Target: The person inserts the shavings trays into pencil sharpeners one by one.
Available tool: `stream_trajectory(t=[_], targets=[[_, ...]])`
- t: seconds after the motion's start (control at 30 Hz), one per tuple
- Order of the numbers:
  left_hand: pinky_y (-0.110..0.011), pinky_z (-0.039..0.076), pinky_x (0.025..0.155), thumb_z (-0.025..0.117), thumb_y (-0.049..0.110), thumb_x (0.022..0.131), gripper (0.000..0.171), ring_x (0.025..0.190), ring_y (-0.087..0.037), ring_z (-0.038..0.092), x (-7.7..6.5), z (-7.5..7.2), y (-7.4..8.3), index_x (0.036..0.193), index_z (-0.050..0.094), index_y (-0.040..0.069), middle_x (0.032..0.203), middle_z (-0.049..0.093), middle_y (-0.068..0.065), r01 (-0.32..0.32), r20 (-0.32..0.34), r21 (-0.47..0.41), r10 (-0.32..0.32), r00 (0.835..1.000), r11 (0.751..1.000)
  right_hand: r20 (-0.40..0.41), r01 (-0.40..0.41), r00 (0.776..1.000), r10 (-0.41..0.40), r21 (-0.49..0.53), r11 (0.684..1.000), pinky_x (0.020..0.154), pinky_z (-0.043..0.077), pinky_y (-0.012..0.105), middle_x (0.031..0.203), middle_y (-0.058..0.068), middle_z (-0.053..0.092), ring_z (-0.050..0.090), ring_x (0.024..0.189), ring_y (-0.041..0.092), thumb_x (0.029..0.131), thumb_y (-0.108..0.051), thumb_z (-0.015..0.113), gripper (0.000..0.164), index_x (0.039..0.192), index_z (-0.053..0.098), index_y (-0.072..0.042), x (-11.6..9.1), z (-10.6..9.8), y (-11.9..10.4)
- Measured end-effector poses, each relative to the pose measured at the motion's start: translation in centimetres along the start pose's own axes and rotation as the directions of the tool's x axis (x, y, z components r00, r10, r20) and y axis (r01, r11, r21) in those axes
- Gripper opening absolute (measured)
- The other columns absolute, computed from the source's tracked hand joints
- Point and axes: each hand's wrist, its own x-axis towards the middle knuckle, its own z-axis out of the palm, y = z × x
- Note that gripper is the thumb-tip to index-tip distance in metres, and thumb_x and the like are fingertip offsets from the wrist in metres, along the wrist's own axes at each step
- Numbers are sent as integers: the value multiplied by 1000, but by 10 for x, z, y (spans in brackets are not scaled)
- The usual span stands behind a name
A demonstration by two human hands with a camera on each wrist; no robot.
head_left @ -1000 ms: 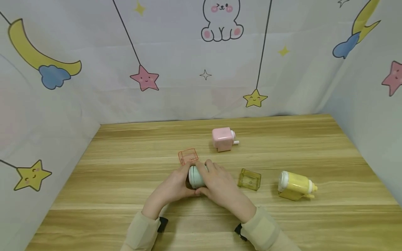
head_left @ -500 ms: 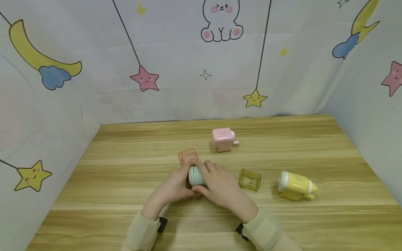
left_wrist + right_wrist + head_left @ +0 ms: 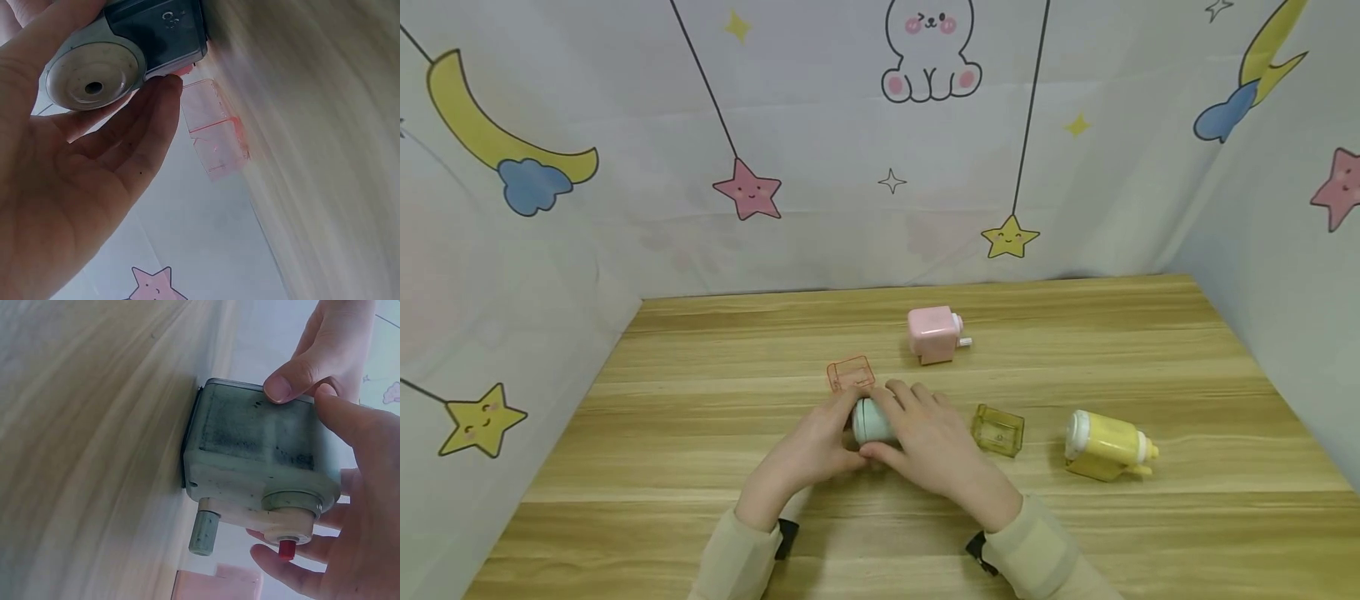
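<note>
Near the middle of the table, both hands hold a mint-green crank pencil sharpener point(image 3: 874, 422). My left hand point(image 3: 812, 442) grips its round, pencil-hole end; in the left wrist view the fingers curve beneath that pale disc and a dark panel shows on the body. From the right, my right hand point(image 3: 936, 442) grips the body, partly covering it in the head view. The right wrist view shows the crank handle point(image 3: 205, 531) and a red tip point(image 3: 287, 549) at the crank hub, with the right fingers around that end. The sharpener's base is at the tabletop.
A clear red-edged box point(image 3: 851, 372) lies just beyond the left hand, and a see-through olive box point(image 3: 997, 430) right of the right hand. Behind stands a pink pencil sharpener point(image 3: 933, 333); a yellow one point(image 3: 1108, 444) is farther right. Printed cloth walls point(image 3: 820, 250) enclose the wooden table point(image 3: 685, 358).
My right hand has shifted very slightly rightward and its thumb has moved a little left along the near side of the sharpener. Both hands keep holding it; the other things stay put.
</note>
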Motion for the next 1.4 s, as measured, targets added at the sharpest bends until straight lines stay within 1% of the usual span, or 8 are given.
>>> stream_trajectory(t=[0.27,0.43,0.67,0.83,1.07,1.27,1.4], targets=[[-40,48,85,76,32,67,72,105,-15,45,0,-2,8,127,42,13,123,49,-7,-33,-32,81,36,999,996,7,-10,1000,10,-15,1000,77,46,43,123,7,51,47,102,23,82,-62,44,69,133,40,-15,-2,-5,4],[-41,47,87,75,34,66,72,106,-16,44,1,-1,13,127,44,11,122,50,-7,-43,-48,136,50,998,990,5,-17,1000,17,-15,1000,78,46,44,124,7,51,47,104,23,83,-63,42,69,132,40,-15,-3,-8,5],[-39,47,85,74,37,66,71,102,-15,46,4,3,17,125,44,12,118,53,-4,-77,-66,191,92,994,978,8,-24,1000,24,-18,1000,78,45,43,123,5,52,46,104,21,84,-63,41,65,129,43,-16,-6,-12,7],[-40,46,86,73,42,66,72,103,-15,46,5,5,19,125,44,14,117,53,-4,-83,-73,202,99,992,976,1,-24,1000,25,-13,1000,78,45,43,122,4,52,45,105,21,84,-63,40,64,128,44,-17,-8,-14,9],[-44,44,90,74,44,66,77,109,-16,42,6,2,22,128,43,11,119,52,-6,-91,-82,216,111,991,972,-8,-32,999,31,-13,999,81,44,46,120,5,53,46,105,23,84,-63,40,64,128,45,-17,-11,-18,12],[-48,43,90,70,49,68,79,111,-17,41,10,0,25,131,42,12,119,51,-5,-83,-81,240,105,991,967,-2,-47,999,47,-38,998,87,41,50,122,6,54,45,107,27,84,-63,38,63,126,47,-17,-14,-24,18],[-52,40,93,70,52,67,83,114,-20,39,14,0,28,134,40,14,120,51,-5,-89,-72,264,111,991,960,-1,-71,997,71,-46,996,91,38,51,121,5,54,44,110,27,84,-63,38,62,126,47,-18,-17,-30,23]])
